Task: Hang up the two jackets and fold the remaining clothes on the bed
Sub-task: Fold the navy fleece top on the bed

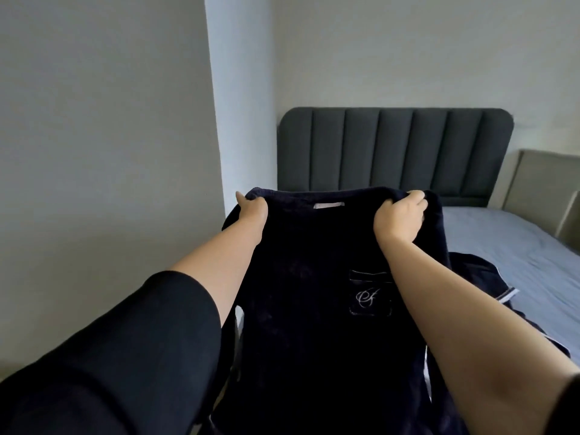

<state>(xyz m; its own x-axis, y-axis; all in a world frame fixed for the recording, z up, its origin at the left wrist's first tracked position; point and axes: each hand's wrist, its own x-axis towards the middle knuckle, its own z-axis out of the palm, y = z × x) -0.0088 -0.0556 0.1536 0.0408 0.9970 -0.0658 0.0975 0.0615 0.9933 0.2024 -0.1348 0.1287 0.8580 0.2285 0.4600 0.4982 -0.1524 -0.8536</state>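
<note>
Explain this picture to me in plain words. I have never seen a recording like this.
There is no machine here. A person wears a camera on the head, so the one picture looks forward and down along their own arms. The left hand and right hand each grip the top edge of a dark navy garment, held up in front of them; it has a chest pocket with a stitched emblem. Behind it stands a bed with a grey-blue sheet and a padded headboard. More dark clothing lies on the bed.
</note>
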